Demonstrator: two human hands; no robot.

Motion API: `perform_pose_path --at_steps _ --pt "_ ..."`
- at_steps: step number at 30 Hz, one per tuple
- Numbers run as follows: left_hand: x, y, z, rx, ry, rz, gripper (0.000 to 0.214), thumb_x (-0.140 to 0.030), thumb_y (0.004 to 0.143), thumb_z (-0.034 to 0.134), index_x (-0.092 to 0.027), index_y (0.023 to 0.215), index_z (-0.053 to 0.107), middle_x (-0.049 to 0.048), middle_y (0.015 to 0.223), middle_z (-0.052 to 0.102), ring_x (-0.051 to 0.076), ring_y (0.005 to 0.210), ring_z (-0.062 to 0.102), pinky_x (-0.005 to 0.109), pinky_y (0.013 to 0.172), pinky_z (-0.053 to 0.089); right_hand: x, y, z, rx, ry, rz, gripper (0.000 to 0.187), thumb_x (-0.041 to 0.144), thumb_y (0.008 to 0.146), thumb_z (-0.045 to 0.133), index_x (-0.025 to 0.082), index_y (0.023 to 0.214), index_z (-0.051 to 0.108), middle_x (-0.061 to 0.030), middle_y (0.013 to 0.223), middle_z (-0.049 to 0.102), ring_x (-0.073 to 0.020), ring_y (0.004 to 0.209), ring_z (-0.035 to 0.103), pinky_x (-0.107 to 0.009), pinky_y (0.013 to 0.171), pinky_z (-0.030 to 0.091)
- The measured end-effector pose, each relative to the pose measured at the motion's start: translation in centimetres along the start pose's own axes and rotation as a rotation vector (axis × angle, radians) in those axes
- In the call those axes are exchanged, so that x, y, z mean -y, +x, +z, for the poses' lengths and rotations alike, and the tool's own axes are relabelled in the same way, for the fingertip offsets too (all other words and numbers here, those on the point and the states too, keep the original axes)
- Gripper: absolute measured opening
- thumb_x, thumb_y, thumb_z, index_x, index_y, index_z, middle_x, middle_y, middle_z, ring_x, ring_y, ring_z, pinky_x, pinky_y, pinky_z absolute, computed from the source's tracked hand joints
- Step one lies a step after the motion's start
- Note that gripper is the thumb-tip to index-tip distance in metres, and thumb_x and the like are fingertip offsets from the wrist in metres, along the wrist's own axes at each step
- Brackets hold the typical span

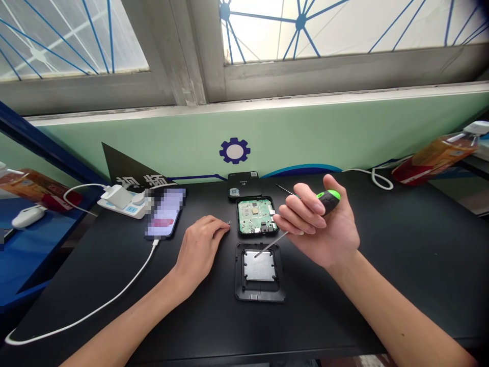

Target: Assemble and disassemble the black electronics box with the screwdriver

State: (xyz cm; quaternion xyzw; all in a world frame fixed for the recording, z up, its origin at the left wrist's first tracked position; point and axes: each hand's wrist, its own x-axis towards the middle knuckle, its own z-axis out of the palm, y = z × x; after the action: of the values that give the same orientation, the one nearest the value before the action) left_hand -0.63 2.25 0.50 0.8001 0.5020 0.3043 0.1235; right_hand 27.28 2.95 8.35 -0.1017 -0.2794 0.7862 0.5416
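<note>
We find the right hand [323,232] gripping a screwdriver [331,200], fingers curled round its green-and-black handle and palm partly upturned. The long axis of the screwdriver runs obliquely: the butt of the handle faces the far right corner of the worktop [382,285], while the shaft slopes down toward the near left. Its tip appears over a metal plate [260,270] set in a black cover [239,278]; we cannot tell whether it touches. The cover lies between both forearms, nearer the worktop's near edge than the open case [239,225] just beyond it.

The case carries a green circuit board [254,211], with ports along its near and right sides. The left hand [199,247] is closed at the fingertips just left of the case, pinching a small dark item [228,223] too small for us to identify.

Near the worktop's far edge we record a black box [244,187], behind the case. Toward the left edge lies a phone [165,214], its long axis running from near to far, with a white cable [130,285] at its near end.
</note>
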Motion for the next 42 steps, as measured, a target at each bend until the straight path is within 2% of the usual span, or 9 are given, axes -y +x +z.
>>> perform_pose_path --at_steps 7,13,17,21,24,26,29,35,42 --pt "0.1 -0.1 0.3 0.011 0.044 0.007 0.022 -0.018 0.115 0.064 -0.023 0.112 0.085 0.007 0.11 0.083 0.027 0.1 0.079 0.041 0.089 0.062 0.0 -0.1 0.0 -0.014 0.012 -0.003 0.071 0.067 0.113 0.062 0.024 0.062 0.037 0.0088 0.046 0.025 -0.0114 0.045 0.018 -0.029 0.051 0.028" --pt "0.1 0.0 0.5 -0.011 0.091 -0.01 0.016 -0.02 0.112 0.07 -0.024 0.11 0.086 0.0051 0.107 0.083 0.026 0.097 0.078 0.04 0.088 0.058 0.0 -0.1 -0.1 -0.007 0.019 0.006 0.064 0.052 0.111 0.068 0.024 0.063 0.036 0.0097 0.047 0.026 -0.0111 0.045 0.019 -0.028 0.052 0.03" --pt "-0.7 0.5 -0.2 -0.159 0.064 -0.001 0.013 -0.027 0.114 0.073 -0.023 0.107 0.084 0.0027 0.099 0.082 0.021 0.086 0.074 0.036 0.078 0.051 0.1 -0.1 -0.1 0.001 0.017 -0.001 0.064 0.051 0.111 0.07 0.025 0.064 0.035 0.01 0.048 0.026 -0.011 0.045 0.019 -0.027 0.052 0.032" --pt "-1.9 0.9 -0.9 -0.292 -0.005 0.146 0.028 -0.022 0.112 0.073 -0.02 0.085 0.071 -0.0011 0.078 0.071 0.016 0.069 0.06 0.034 0.073 0.043 0.3 -0.1 -0.3 0.039 -0.003 -0.002 0.064 0.057 0.115 0.063 0.024 0.065 0.042 0.0105 0.047 0.026 -0.0103 0.042 0.019 -0.026 0.049 0.03" --pt "-3.1 0.6 -0.8 -0.109 -0.148 0.283 0.007 -0.02 0.107 0.08 -0.021 0.104 0.074 -0.0003 0.089 0.074 0.017 0.082 0.069 0.036 0.086 0.048 0.4 0.0 -0.7 0.149 -0.028 0.02 0.072 0.067 0.119 0.049 0.022 0.063 0.047 0.0097 0.045 0.026 -0.009 0.04 0.019 -0.025 0.045 0.028" --pt "-3.8 0.0 -0.4 0.05 -0.214 0.331 0.014 -0.023 0.104 0.083 -0.023 0.115 0.075 0.0049 0.107 0.077 0.022 0.098 0.072 0.038 0.093 0.05 0.4 0.0 -1.0 0.282 -0.062 0.048 0.081 0.076 0.119 0.037 0.021 0.061 0.05 0.0084 0.045 0.028 -0.0085 0.038 0.022 -0.024 0.042 0.027" --pt "-4.4 -1.0 0.6 0.182 -0.256 0.396 0.031 -0.027 0.099 0.089 -0.024 0.127 0.075 0.0087 0.123 0.078 0.026 0.11 0.074 0.042 0.1 0.051 0.1 -0.1 -1.0 0.4 -0.147 0.083 0.088 0.082 0.117 0.027 0.02 0.064 0.058 0.0079 0.047 0.029 -0.0087 0.038 0.024 -0.024 0.041 0.028" --pt "-4.2 -1.9 2.2 0.208 -0.249 0.446 0.025 -0.024 0.101 0.087 -0.025 0.125 0.079 0.0103 0.135 0.076 0.026 0.116 0.072 0.043 0.102 0.055 -0.7 -0.7 0.0 0.42 -0.229 0.104 0.085 0.073 0.12 0.026 0.018 0.069 0.064 0.0069 0.051 0.033 -0.0094 0.041 0.025 -0.025 0.043 0.027" --pt "-3.9 -1.8 2.2 0.164 -0.176 0.504 0.014 -0.022 0.11 0.077 -0.027 0.122 0.083 0.01 0.131 0.077 0.025 0.114 0.073 0.04 0.097 0.058 -0.9 -0.5 -0.1 0.438 -0.241 0.117 0.087 0.075 0.12 0.022 0.019 0.066 0.061 0.0067 0.049 0.032 -0.0094 0.04 0.026 -0.024 0.043 0.03"
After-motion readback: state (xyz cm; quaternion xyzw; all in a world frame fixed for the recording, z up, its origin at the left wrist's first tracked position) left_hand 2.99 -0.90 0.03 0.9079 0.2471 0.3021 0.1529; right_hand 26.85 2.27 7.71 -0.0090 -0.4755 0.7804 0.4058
